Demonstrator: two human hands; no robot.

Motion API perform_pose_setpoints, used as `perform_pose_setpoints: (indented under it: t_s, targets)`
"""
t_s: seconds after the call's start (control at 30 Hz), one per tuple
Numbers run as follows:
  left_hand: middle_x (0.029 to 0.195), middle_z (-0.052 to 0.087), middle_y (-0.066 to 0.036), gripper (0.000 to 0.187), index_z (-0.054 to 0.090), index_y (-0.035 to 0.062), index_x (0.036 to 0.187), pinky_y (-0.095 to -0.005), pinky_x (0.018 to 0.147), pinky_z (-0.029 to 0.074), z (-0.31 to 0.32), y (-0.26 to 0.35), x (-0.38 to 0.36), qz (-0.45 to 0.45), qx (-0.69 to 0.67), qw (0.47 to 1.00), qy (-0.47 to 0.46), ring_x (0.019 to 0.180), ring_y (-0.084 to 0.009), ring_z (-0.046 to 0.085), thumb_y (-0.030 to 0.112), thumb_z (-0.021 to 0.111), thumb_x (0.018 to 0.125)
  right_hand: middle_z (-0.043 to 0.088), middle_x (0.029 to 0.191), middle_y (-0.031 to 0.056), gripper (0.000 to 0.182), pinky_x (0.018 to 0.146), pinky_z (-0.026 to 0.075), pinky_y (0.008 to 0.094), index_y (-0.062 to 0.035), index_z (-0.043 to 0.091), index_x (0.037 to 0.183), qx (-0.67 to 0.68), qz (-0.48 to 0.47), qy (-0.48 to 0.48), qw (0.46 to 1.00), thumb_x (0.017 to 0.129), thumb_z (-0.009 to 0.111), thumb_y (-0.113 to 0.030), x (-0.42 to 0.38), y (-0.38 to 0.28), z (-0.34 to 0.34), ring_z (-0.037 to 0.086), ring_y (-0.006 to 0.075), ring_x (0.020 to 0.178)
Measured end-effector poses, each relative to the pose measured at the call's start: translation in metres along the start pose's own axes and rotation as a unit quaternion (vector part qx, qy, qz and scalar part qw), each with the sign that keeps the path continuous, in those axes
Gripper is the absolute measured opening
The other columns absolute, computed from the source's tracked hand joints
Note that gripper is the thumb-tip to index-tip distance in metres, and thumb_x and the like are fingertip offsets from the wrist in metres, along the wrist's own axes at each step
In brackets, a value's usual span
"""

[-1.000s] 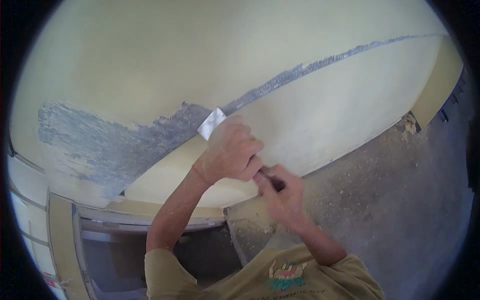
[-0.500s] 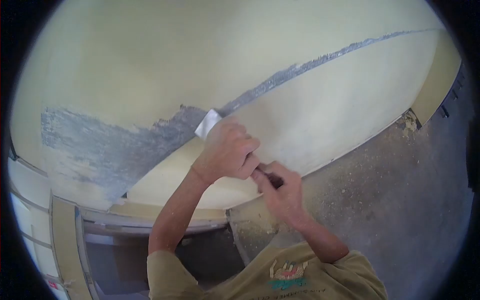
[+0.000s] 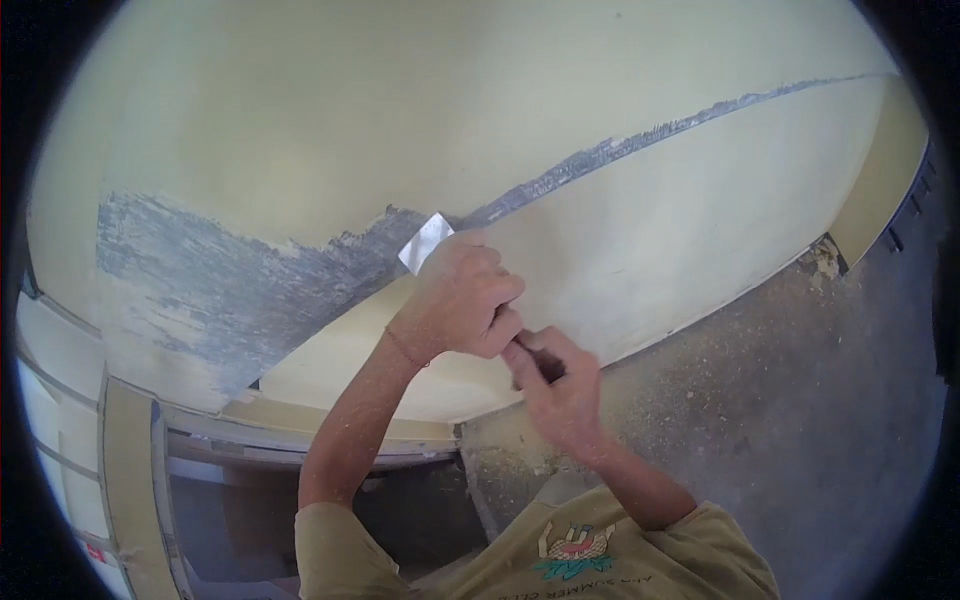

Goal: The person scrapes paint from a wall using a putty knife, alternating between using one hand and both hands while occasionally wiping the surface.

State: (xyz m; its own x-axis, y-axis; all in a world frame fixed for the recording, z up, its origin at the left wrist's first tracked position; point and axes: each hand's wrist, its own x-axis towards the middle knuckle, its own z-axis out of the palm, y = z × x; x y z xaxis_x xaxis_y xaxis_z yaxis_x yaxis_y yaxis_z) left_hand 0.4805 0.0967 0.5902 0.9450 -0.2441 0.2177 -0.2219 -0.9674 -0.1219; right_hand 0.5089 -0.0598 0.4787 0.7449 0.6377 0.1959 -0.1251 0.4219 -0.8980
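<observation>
A scraper with a flat shiny metal blade (image 3: 427,243) lies against the cream wall (image 3: 300,110), at the edge of a grey band (image 3: 300,290) where the paint is off. My left hand (image 3: 465,295) is closed round the scraper near the blade and hides its middle. Lower and to the right, my right hand (image 3: 560,390) grips the dark end of the handle (image 3: 546,367). Both hands sit close together in front of the wall's lower part.
A thinner grey strip (image 3: 650,138) runs up to the right across the wall. Below, the grey floor (image 3: 760,400) is strewn with pale flakes. A dark recess (image 3: 250,520) with a frame stands at lower left, beside a cream post (image 3: 135,470).
The view has shifted a little, so the wall appears farther right. The blade has slid slightly left along the wall's grey band, with both hands keeping their grip.
</observation>
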Motion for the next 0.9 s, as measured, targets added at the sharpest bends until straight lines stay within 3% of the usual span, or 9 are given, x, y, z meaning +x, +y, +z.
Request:
perform_pose_setpoints:
  t_s: [0.07,0.13,0.17,0.23,0.33,0.7,0.77,0.87,0.9]
  targets:
    - [0.049,0.047,-0.011,0.019,0.049,0.0102,0.051,-0.0412,0.063,0.041,0.017,0.002,0.003,0.01,-0.054,0.997,0.047,0.051,-0.0301,0.049,0.022,0.061,0.06,0.052,0.061,-0.0011,0.01,0.051,0.037,0.0241,0.0038,0.065,0.093,0.019,-0.004,0.001,1.0,0.091,0.068,-0.006,-0.003,0.0,0.002,0.042,0.0038,0.06]
    - [0.05,0.046,-0.01,0.019,0.048,0.0101,0.051,-0.0416,0.062,0.041,0.021,0.005,0.007,0.032,-0.028,0.999,-0.02,0.052,-0.0301,0.049,0.021,0.061,0.058,0.05,0.06,-0.0008,0.01,0.05,0.036,0.0245,0.0037,0.065,0.091,-0.011,0.036,-0.007,0.999,0.091,0.068,-0.006,-0.002,-0.002,-0.007,0.041,0.0039,0.059]
    - [0.05,0.046,-0.011,0.019,0.047,0.0096,0.05,-0.0419,0.06,0.041,0.014,-0.002,0.003,0.007,-0.066,0.996,0.064,0.052,-0.0309,0.049,0.021,0.061,0.057,0.05,0.06,-0.0008,0.01,0.05,0.036,0.0245,0.0037,0.065,0.091,-0.014,0.039,-0.005,0.999,0.091,0.068,-0.006,0.0,-0.003,-0.004,0.041,0.0039,0.059]
    - [0.05,0.046,-0.011,0.019,0.048,0.0094,0.05,-0.0421,0.06,0.04,0.004,0.0,0.003,0.002,-0.052,0.998,0.043,0.052,-0.0313,0.049,0.021,0.062,0.057,0.049,0.059,-0.0003,0.01,0.049,0.035,0.0246,0.0041,0.064,0.091,-0.031,-0.042,-0.014,0.999,0.091,0.067,-0.006,0.0,-0.007,0.009,0.04,0.0038,0.059]
    - [0.05,0.046,-0.011,0.02,0.048,0.0091,0.051,-0.0421,0.059,0.04,0.016,-0.003,0.004,0.011,-0.058,0.997,0.044,0.053,-0.0317,0.049,0.022,0.062,0.057,0.05,0.059,-0.0002,0.011,0.049,0.035,0.0244,0.0045,0.064,0.092,-0.036,0.028,-0.016,0.999,0.091,0.067,-0.006,-0.005,-0.01,-0.01,0.039,0.0038,0.059]
    - [0.046,0.044,-0.01,0.021,0.044,0.0094,0.048,-0.0397,0.059,0.038,-0.006,-0.001,0.004,0.026,-0.027,0.999,0.003,0.048,-0.0307,0.044,0.021,0.059,0.058,0.055,0.063,0.0004,0.011,0.05,0.039,0.0228,0.0017,0.061,0.086,-0.041,-0.027,-0.01,0.999,0.092,0.067,-0.006,0.004,-0.003,0.005,0.048,0.0033,0.058]
    - [0.046,0.045,-0.01,0.02,0.045,0.0099,0.049,-0.0389,0.057,0.037,-0.005,-0.002,0.004,0.016,-0.016,0.999,0.043,0.048,-0.0294,0.045,0.021,0.059,0.056,0.05,0.061,0.0015,0.012,0.05,0.036,0.0255,0.0035,0.066,0.094,-0.014,-0.03,-0.001,0.999,0.09,0.069,-0.008,0.002,-0.011,0.009,0.04,0.0042,0.059]
    - [0.047,0.044,-0.008,0.021,0.044,0.0106,0.05,-0.039,0.057,0.036,0.018,0.007,0.008,0.028,0.007,0.999,-0.034,0.048,-0.0278,0.046,0.022,0.061,0.054,0.052,0.062,0.0019,0.011,0.05,0.036,0.0256,0.0025,0.067,0.095,-0.034,0.029,-0.016,0.999,0.09,0.068,-0.008,-0.004,-0.004,-0.01,0.04,0.0043,0.059]
    - [0.048,0.047,-0.008,0.02,0.045,0.0107,0.051,-0.039,0.057,0.036,0.023,-0.006,0.002,0.029,-0.03,0.998,0.055,0.049,-0.0279,0.046,0.023,0.061,0.055,0.052,0.062,0.0019,0.011,0.05,0.036,0.0256,0.0025,0.067,0.095,-0.035,0.027,-0.016,0.999,0.09,0.068,-0.008,-0.002,-0.005,-0.005,0.04,0.0043,0.059]
